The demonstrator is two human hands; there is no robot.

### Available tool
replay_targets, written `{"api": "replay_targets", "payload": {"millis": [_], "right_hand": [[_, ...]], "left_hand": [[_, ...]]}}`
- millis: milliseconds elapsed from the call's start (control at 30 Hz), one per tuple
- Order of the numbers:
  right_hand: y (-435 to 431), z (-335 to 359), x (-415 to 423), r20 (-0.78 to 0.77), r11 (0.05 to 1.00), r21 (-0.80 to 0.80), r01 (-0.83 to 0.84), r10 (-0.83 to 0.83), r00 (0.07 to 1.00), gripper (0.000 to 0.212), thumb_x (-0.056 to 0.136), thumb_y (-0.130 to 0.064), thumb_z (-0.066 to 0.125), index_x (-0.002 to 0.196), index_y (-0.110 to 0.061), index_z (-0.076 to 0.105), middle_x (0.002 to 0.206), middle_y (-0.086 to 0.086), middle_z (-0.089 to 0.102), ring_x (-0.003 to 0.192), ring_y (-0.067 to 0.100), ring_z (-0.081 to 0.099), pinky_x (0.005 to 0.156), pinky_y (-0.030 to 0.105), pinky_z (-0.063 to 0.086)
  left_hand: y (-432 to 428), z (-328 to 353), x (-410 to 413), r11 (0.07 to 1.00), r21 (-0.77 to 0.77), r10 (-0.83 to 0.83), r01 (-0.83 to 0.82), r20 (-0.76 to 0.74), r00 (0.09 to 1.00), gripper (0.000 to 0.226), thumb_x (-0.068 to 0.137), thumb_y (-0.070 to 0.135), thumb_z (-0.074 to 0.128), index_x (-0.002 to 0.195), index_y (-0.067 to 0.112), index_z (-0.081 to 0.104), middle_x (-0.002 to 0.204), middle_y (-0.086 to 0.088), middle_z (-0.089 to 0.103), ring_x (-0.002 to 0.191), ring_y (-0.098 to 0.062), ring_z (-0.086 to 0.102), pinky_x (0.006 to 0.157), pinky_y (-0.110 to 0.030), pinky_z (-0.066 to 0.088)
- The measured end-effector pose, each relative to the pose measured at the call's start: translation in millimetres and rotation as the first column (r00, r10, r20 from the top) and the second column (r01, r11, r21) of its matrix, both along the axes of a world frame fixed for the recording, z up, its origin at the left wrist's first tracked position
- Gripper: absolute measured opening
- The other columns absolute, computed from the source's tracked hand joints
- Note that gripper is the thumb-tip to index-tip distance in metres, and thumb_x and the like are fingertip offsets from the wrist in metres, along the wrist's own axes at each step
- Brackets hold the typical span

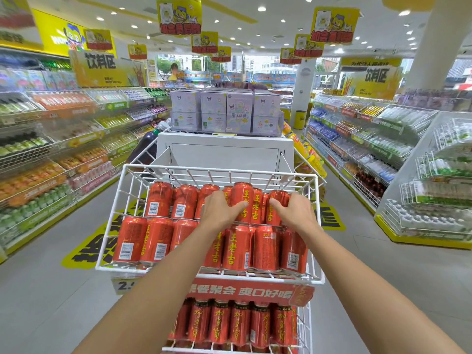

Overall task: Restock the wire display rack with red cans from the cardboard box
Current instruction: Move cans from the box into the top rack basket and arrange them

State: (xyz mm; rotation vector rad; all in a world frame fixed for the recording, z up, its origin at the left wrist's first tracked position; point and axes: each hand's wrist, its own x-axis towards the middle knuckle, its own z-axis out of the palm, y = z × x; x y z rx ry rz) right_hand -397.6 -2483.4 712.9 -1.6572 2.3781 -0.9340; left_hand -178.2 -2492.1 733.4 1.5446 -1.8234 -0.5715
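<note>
Red cans [241,200] lie on sides in white wire rack [316,226], long axes running front-to-back, 2 rows. My left hand [221,209] and right hand [296,212] both flat on back-row cans toward rack's right edge, fingers pressing, neither gripping. I judge next: nudge them snug. Cardboard box not visible.

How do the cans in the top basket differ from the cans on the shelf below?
The top basket cans are brighter red, many showing barcodes; both hands rest on them. The lower shelf cans are darker with black tops, all labels facing out, untouched. Both are red with yellow lettering.
</note>
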Motion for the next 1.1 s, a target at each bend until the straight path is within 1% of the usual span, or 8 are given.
{"api": "replay_targets", "payload": {"millis": [133,267,400,567,733,833,933,1100], "right_hand": [[33.8,16.7,9.1,-0.178,0.985,0.026,-0.168,0.170,0.969,0.058,0.093,-0.065,0.049,0.112,-0.012,0.063,0.110,0.015,0.067,0.108,0.036,0.063,0.090,0.045,0.053],[78.3,27.8,30.9,-0.349,0.953,0.114,-0.282,0.304,0.887,0.069,0.100,-0.061,0.047,0.149,-0.013,0.047,0.146,0.015,0.051,0.139,0.034,0.043,0.115,0.048,0.039],[128.2,26.3,56.2,-0.494,0.933,0.211,-0.291,0.359,0.792,0.070,0.100,-0.063,0.043,0.152,-0.017,0.043,0.153,0.014,0.046,0.145,0.034,0.037,0.115,0.053,0.038],[197.4,16.2,82.4,-0.529,0.940,0.249,-0.234,0.334,0.780,0.071,0.100,-0.065,0.042,0.155,-0.020,0.039,0.153,0.016,0.046,0.144,0.036,0.038,0.115,0.054,0.038],[270.3,-7.4,112.4,-0.454,0.936,0.288,-0.201,0.318,0.832,0.071,0.100,-0.062,0.045,0.154,-0.016,0.043,0.153,0.019,0.046,0.143,0.039,0.042,0.114,0.055,0.040],[305.5,-32.3,121.5,-0.448,0.922,0.332,-0.202,0.342,0.826,0.067,0.101,-0.057,0.048,0.153,-0.014,0.044,0.150,0.018,0.050,0.139,0.039,0.044,0.112,0.052,0.041],[327.1,-56.0,118.2,-0.430,0.908,0.374,-0.190,0.352,0.831,0.064,0.102,-0.054,0.050,0.150,-0.013,0.046,0.150,0.018,0.049,0.140,0.038,0.042,0.112,0.050,0.041],[334.0,-97.9,92.5,-0.371,0.897,0.402,-0.184,0.343,0.863,0.065,0.101,-0.056,0.049,0.152,-0.017,0.044,0.149,0.016,0.049,0.138,0.037,0.045,0.108,0.053,0.045]], "left_hand": [[24.2,0.0,26.1,0.990,-0.117,-0.047,0.074,0.216,0.975,0.045,0.092,0.057,0.064,0.087,0.013,0.053,0.091,-0.009,0.058,0.096,-0.036,0.062,0.071,-0.040,0.040],[62.2,4.5,45.5,0.960,-0.147,-0.123,0.236,0.538,0.834,0.060,0.097,0.061,0.052,0.129,0.010,0.057,0.126,-0.014,0.059,0.119,-0.034,0.057,0.097,-0.049,0.051],[100.5,9.4,56.4,0.917,-0.160,-0.143,0.365,0.723,0.676,0.060,0.099,0.062,0.047,0.135,0.014,0.053,0.136,-0.011,0.057,0.126,-0.032,0.054,0.100,-0.050,0.050],[148.4,-1.2,71.8,0.871,-0.135,-0.214,0.472,0.761,0.612,0.070,0.100,0.063,0.044,0.148,0.013,0.046,0.148,-0.013,0.052,0.136,-0.036,0.048,0.107,-0.052,0.046],[197.6,-35.2,92.6,0.831,-0.095,-0.324,0.548,0.718,0.616,0.064,0.096,0.065,0.047,0.130,0.012,0.058,0.130,-0.016,0.062,0.122,-0.038,0.058,0.098,-0.052,0.051],[223.2,-64.7,95.2,0.796,-0.051,-0.384,0.603,0.728,0.568,0.063,0.097,0.064,0.047,0.132,0.013,0.056,0.131,-0.016,0.062,0.121,-0.037,0.057,0.098,-0.051,0.050],[241.3,-91.5,85.9,0.784,-0.005,-0.427,0.621,0.723,0.544,0.058,0.099,0.062,0.047,0.124,0.011,0.058,0.124,-0.014,0.062,0.116,-0.035,0.057,0.094,-0.050,0.051],[255.2,-128.1,59.7,0.796,0.078,-0.466,0.600,0.712,0.525,0.064,0.099,0.064,0.044,0.131,0.010,0.056,0.127,-0.012,0.061,0.117,-0.034,0.056,0.095,-0.053,0.052]]}}
